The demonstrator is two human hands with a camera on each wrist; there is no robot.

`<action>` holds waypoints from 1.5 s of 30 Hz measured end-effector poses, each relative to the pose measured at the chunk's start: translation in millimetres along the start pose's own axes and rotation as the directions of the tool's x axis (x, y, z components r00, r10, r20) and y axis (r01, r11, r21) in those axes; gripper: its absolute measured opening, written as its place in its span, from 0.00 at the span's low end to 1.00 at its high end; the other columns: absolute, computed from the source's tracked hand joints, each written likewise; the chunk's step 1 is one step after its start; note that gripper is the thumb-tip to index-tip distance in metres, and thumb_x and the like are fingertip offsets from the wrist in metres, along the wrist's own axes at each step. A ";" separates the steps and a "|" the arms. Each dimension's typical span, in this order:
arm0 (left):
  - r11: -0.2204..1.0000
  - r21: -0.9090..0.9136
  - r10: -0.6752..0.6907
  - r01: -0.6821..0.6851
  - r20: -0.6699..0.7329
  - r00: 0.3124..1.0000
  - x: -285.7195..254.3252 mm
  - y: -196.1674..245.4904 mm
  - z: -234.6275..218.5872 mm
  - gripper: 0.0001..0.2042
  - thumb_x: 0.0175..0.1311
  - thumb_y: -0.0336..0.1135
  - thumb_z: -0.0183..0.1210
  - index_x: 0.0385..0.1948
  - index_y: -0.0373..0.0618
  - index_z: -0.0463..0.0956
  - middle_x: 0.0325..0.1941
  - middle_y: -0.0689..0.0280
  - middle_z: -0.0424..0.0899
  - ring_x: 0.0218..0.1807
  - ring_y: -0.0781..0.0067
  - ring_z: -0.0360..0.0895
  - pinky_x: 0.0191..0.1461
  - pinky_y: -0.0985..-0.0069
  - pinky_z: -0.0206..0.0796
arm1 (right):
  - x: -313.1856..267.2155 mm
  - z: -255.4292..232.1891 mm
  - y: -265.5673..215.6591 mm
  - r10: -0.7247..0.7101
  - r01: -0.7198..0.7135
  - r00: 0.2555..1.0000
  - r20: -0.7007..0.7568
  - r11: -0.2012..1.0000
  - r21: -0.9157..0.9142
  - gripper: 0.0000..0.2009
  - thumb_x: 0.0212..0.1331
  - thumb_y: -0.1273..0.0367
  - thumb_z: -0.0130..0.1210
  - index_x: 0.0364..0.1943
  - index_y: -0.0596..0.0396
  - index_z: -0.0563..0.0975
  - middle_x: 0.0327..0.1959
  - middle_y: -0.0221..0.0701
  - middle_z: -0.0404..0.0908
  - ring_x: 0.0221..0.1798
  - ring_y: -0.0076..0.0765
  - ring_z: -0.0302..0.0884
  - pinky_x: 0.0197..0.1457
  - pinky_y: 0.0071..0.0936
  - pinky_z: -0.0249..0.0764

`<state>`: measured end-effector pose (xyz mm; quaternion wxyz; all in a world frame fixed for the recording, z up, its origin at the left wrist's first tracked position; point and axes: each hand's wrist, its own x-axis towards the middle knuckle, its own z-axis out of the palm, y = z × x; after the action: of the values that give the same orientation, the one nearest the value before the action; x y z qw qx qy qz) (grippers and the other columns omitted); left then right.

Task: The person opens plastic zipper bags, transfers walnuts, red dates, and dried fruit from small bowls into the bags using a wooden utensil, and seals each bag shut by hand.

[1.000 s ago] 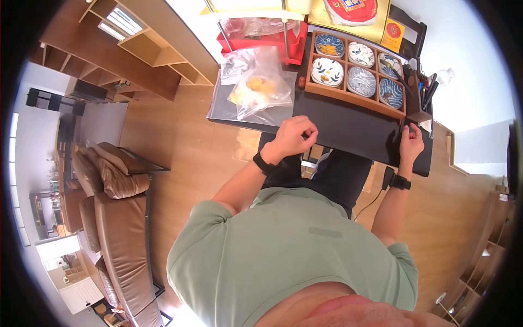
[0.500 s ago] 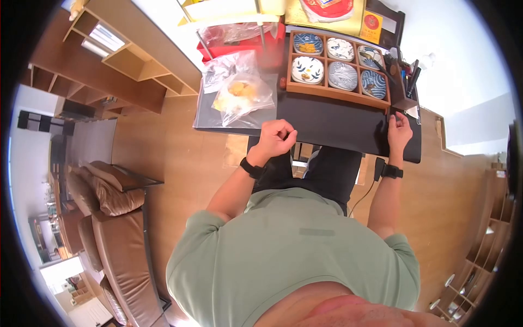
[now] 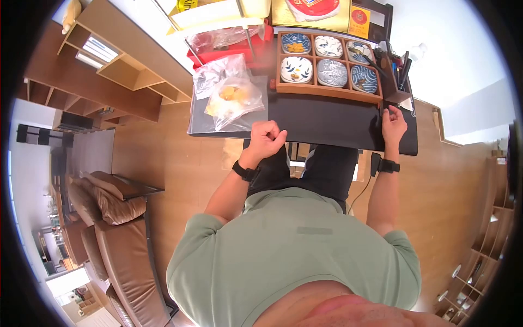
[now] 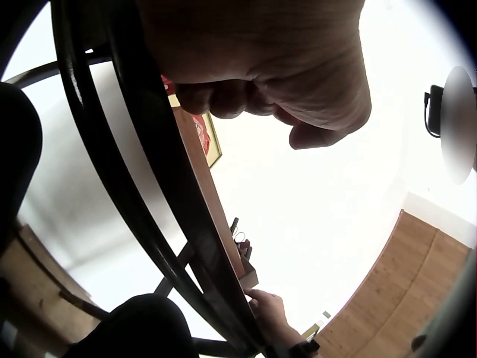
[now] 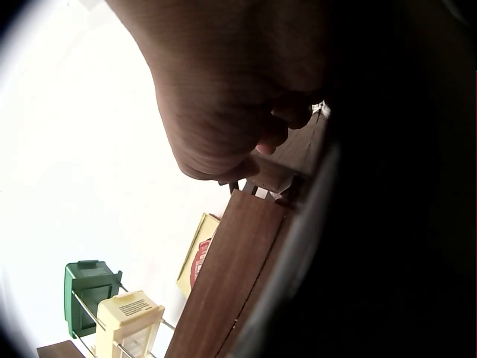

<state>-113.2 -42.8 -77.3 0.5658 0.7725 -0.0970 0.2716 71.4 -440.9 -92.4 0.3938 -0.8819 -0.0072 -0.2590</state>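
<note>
My left hand rests at the front edge of the black table, its fingers loosely curled and nothing in them. In the left wrist view the same hand shows from below, beside the dark table frame. My right hand lies at the table's right end, fingers bent and empty, close below a brown pen holder. Between and beyond the hands stands a wooden divided tray with several patterned small dishes, among them a white leaf-patterned dish and a blue wave-patterned dish.
Clear plastic bags with yellowish contents lie on a grey mat at the table's left. Behind them is a red bin under a rack. A gold box stands at the back. A brown leather sofa is off to the left.
The head view has shifted, so the table and tray sit further left in it. Both hands keep nearly the same places at the table edge; nothing was picked up.
</note>
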 end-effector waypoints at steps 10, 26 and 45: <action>0.950 0.276 0.150 -0.145 0.004 0.989 10.1 29.7 -35.9 0.17 0.52 0.24 0.70 0.14 0.45 0.67 0.13 0.65 0.68 0.13 0.65 0.65 0.20 0.69 0.53 | -0.3 -1.6 -5.1 0.037 -0.037 0.999 0.021 0.999 -0.004 0.13 0.61 0.66 0.66 0.46 0.58 0.85 0.16 0.27 0.76 0.19 0.23 0.72 0.29 0.26 0.71; 0.622 0.777 -0.078 0.093 -0.057 0.995 6.0 30.8 -125.3 0.20 0.45 0.25 0.75 0.41 0.43 0.79 0.58 0.53 0.73 0.56 0.51 0.73 0.59 0.60 0.72 | 1.8 0.4 5.0 -0.011 0.013 0.999 0.037 0.999 -0.052 0.13 0.61 0.65 0.67 0.47 0.57 0.85 0.15 0.25 0.74 0.19 0.21 0.70 0.28 0.26 0.69; 0.885 0.464 0.096 0.049 -0.282 0.955 33.6 34.0 -135.9 0.04 0.59 0.22 0.65 0.31 0.39 0.78 0.47 0.57 0.84 0.50 0.60 0.81 0.58 0.67 0.72 | 0.2 -0.4 -3.8 0.031 -0.030 0.999 0.040 0.999 -0.017 0.12 0.61 0.66 0.67 0.46 0.57 0.86 0.15 0.26 0.75 0.19 0.22 0.70 0.28 0.26 0.69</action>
<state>-142.9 76.8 -2.7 0.3685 0.8346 0.0477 0.4067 70.6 -438.6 -89.5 0.3903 -0.8902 0.0004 -0.2351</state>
